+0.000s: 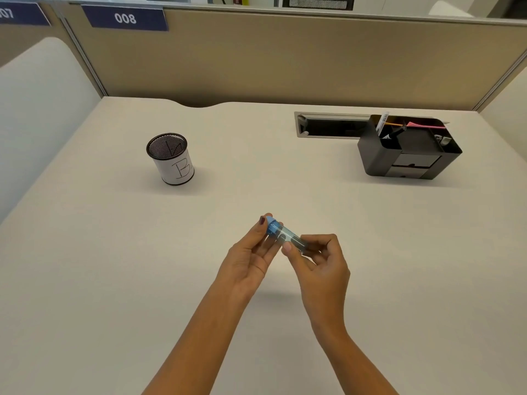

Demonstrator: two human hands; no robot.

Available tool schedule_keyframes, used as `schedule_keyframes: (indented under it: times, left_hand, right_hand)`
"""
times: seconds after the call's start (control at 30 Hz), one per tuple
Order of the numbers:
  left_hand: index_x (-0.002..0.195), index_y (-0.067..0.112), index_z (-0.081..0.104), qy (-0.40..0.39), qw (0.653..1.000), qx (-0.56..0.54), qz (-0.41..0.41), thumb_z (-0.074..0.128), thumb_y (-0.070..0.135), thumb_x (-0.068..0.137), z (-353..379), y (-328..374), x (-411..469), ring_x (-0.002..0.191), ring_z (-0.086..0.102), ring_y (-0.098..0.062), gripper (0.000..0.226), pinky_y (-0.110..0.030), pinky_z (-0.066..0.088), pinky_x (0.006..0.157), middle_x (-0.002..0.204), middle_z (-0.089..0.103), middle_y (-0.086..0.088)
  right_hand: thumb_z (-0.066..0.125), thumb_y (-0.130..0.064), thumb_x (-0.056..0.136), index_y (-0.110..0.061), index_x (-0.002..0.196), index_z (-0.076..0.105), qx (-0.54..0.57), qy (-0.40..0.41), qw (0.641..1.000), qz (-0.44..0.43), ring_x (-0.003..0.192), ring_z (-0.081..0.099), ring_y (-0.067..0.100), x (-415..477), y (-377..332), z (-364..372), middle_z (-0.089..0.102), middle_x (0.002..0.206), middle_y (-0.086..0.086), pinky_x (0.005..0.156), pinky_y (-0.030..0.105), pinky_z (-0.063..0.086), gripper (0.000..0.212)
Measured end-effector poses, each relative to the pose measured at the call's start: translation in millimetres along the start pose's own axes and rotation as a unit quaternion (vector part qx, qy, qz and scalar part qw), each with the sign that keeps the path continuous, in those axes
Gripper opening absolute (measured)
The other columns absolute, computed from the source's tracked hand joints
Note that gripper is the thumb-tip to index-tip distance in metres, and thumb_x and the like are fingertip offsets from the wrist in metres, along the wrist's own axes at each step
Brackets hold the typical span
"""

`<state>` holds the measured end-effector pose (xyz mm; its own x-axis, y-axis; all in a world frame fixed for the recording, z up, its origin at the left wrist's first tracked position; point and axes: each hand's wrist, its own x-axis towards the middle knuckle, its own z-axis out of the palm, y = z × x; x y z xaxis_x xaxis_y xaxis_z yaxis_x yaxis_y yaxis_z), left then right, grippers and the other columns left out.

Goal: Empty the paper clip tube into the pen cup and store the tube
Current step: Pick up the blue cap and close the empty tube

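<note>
From the head camera, both hands meet above the middle of the pale surface, holding the paper clip tube between them. The tube is clear, tilted with its blue cap up and to the left. The left hand pinches the capped end with thumb and fingers; the right hand is closed around the tube's lower, clear end. The tube is off the surface, and its contents are too small to make out.

The pen cup, black mesh with a white paper wrap bearing a handwritten letter, stands upright well to the left and farther back, with bare surface between it and the hands. At the far right sits a black desk organizer with pens and a pink item in its back compartments, just in front of a recessed cable slot. A tan partition with a blue "008" label closes off the back.
</note>
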<state>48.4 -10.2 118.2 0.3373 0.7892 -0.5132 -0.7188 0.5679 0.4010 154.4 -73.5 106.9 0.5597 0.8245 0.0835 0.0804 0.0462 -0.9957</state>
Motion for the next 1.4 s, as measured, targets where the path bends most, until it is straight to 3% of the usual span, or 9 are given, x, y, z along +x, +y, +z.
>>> schedule_keyframes:
  times: [0.1, 0.3, 0.47, 0.6, 0.7, 0.8, 0.93, 1.07, 1.4]
  left_hand:
    - [0.086, 0.002, 0.077, -0.023, 0.999, 0.026, 0.012, 0.071, 0.010, 0.072, -1, 4, 1, 0.096, 0.071, -0.025, 0.018, -0.035, 0.060, 0.075, 0.098, 0.075, -0.013]
    - [0.092, 0.007, 0.077, -0.049, 0.995, 0.081, 0.027, 0.068, 0.012, 0.075, -4, 9, 1, 0.100, 0.070, -0.025, 0.020, -0.033, 0.059, 0.079, 0.104, 0.075, -0.009]
    - [0.092, 0.006, 0.077, -0.043, 0.990, 0.129, 0.033, 0.071, 0.015, 0.072, -3, 18, 1, 0.100, 0.070, -0.026, 0.023, -0.034, 0.059, 0.079, 0.105, 0.074, -0.010]
    - [0.094, 0.006, 0.075, -0.048, 0.976, 0.212, 0.024, 0.069, 0.016, 0.073, -3, 27, 1, 0.098, 0.070, -0.027, 0.024, -0.032, 0.059, 0.077, 0.107, 0.073, -0.015]
    - [0.097, 0.006, 0.074, -0.064, 0.969, 0.239, 0.009, 0.068, 0.018, 0.072, -3, 28, 0, 0.097, 0.071, -0.029, 0.028, -0.031, 0.060, 0.074, 0.104, 0.073, -0.017]
    - [0.101, 0.003, 0.071, -0.076, 0.966, 0.246, 0.006, 0.066, 0.018, 0.074, -4, 26, 0, 0.098, 0.070, -0.028, 0.032, -0.032, 0.059, 0.075, 0.103, 0.074, -0.016]
    - [0.108, -0.003, 0.067, -0.065, 0.968, 0.242, 0.006, 0.064, 0.019, 0.076, -3, 25, 1, 0.098, 0.070, -0.030, 0.039, -0.033, 0.059, 0.078, 0.104, 0.073, -0.019]
    - [0.111, -0.005, 0.065, -0.076, 0.970, 0.230, 0.004, 0.055, 0.010, 0.090, -4, 24, -1, 0.100, 0.069, -0.031, 0.027, -0.031, 0.059, 0.075, 0.107, 0.072, -0.021]
    - [0.102, 0.002, 0.069, -0.084, 0.968, 0.234, 0.011, 0.051, 0.004, 0.093, -7, 24, 2, 0.098, 0.070, -0.029, 0.021, -0.027, 0.058, 0.073, 0.102, 0.074, -0.016]
  right_hand:
    - [0.081, -0.022, 0.075, -0.016, 0.091, 0.063, 0.037, -0.017, 0.997, 0.064, 0.074, 0.076, 0.016, 2, -5, 1, 0.076, 0.082, 0.000, 0.067, 0.019, 0.059, 0.025]
    - [0.081, -0.027, 0.073, -0.009, 0.092, 0.067, 0.121, -0.053, 0.979, 0.158, 0.067, 0.076, 0.025, 3, -9, 0, 0.076, 0.075, 0.003, 0.063, 0.018, 0.058, 0.030]
    - [0.081, -0.043, 0.065, -0.023, 0.096, 0.062, -0.030, -0.137, 0.989, 0.046, 0.082, 0.071, 0.013, 9, -8, -4, 0.072, 0.093, -0.005, 0.072, 0.020, 0.057, 0.041]
    - [0.077, -0.059, 0.065, -0.036, 0.134, 0.042, -0.201, -0.255, 0.940, -0.106, 0.123, 0.045, 0.002, 22, -6, -14, 0.043, 0.139, -0.018, 0.096, 0.009, 0.041, 0.080]
    - [0.078, -0.057, 0.066, -0.037, 0.145, 0.027, -0.229, -0.319, 0.906, -0.159, 0.139, 0.026, -0.003, 30, -3, -17, 0.027, 0.152, -0.024, 0.109, 0.005, 0.021, 0.096]
    - [0.083, -0.051, 0.066, -0.032, 0.147, 0.030, -0.236, -0.347, 0.890, -0.177, 0.139, 0.029, -0.002, 34, -3, -15, 0.032, 0.152, -0.020, 0.109, 0.005, 0.017, 0.098]
    - [0.086, -0.047, 0.063, -0.028, 0.142, 0.037, -0.229, -0.345, 0.895, -0.165, 0.129, 0.043, 0.004, 34, -6, -9, 0.045, 0.143, -0.012, 0.105, 0.006, 0.028, 0.094]
    - [0.092, -0.040, 0.057, -0.017, 0.135, 0.046, -0.204, -0.321, 0.909, -0.172, 0.120, 0.048, 0.000, 33, -11, -6, 0.054, 0.132, -0.006, 0.098, 0.005, 0.034, 0.093]
    - [0.094, -0.039, 0.052, -0.015, 0.130, 0.049, -0.195, -0.302, 0.918, -0.167, 0.114, 0.051, -0.001, 33, -11, -3, 0.057, 0.126, -0.005, 0.098, 0.008, 0.037, 0.093]
